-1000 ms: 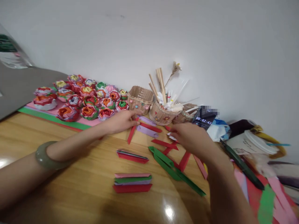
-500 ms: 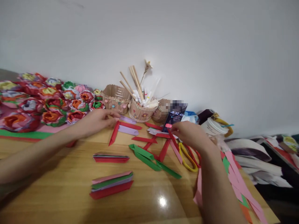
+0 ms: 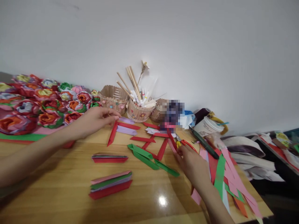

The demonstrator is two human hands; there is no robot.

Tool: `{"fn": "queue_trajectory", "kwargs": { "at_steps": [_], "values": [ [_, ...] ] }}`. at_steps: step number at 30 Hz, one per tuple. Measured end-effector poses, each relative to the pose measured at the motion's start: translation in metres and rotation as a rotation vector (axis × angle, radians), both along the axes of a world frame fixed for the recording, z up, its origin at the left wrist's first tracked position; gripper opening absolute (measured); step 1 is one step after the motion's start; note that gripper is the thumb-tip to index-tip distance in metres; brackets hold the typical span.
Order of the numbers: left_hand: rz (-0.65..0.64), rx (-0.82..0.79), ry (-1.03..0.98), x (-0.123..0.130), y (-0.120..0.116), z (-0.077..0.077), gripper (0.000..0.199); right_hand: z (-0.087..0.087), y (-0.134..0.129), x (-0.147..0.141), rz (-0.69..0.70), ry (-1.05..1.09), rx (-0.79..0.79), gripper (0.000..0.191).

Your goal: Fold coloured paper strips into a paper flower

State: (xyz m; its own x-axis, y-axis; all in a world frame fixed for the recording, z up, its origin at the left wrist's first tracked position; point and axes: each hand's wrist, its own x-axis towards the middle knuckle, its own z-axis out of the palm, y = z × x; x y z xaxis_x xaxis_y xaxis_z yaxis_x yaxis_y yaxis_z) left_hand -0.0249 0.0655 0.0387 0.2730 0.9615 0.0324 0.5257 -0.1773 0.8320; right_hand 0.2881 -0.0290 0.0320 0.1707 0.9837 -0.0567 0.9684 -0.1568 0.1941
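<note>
My left hand (image 3: 97, 121) hovers at the back left, thumb and forefinger extended and a little apart. Its fingertips are beside a red folded paper strip (image 3: 112, 133) and two lilac strips (image 3: 127, 130). My right hand (image 3: 192, 163) has its fingers bent together at the near end of a pink folded paper strip (image 3: 172, 145) and seems to pinch it; the fingertips are partly hidden. Just beyond that hand, scissors (image 3: 188, 144) with red handles and a yellow-handled pair (image 3: 178, 144) are partly covered. Green folded strips (image 3: 144, 157) lie left of it.
Two layered strip stacks (image 3: 109, 158) (image 3: 111, 185) lie at front left. Paper flowers (image 3: 50, 105) fill the far left. Decorated baskets (image 3: 140, 112), a blurred phone (image 3: 173, 116) and a lidded cup (image 3: 207, 126) stand along the wall. Loose strips (image 3: 219, 174) cover the right edge.
My right hand has moved down and toward me, from beside the phone to the pink strip and scissors. The left hand stays in place. The view has shifted slightly.
</note>
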Motion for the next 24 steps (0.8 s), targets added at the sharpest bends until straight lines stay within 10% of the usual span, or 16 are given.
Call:
{"fn": "queue_trajectory", "kwargs": {
  "at_steps": [11, 16, 24],
  "values": [
    [-0.060, -0.013, -0.158, 0.004, -0.005, 0.006, 0.021, 0.052, 0.006, 0.006, 0.150, 0.676, 0.000, 0.028],
    [-0.134, -0.219, -0.296, 0.022, -0.021, 0.007, 0.024, 0.035, 0.019, -0.057, 0.274, 0.977, 0.301, 0.025],
    [-0.022, -0.394, -0.580, 0.033, -0.033, 0.010, 0.018, 0.011, 0.039, -0.127, 0.537, 0.671, 0.375, 0.018]
  ]
}}
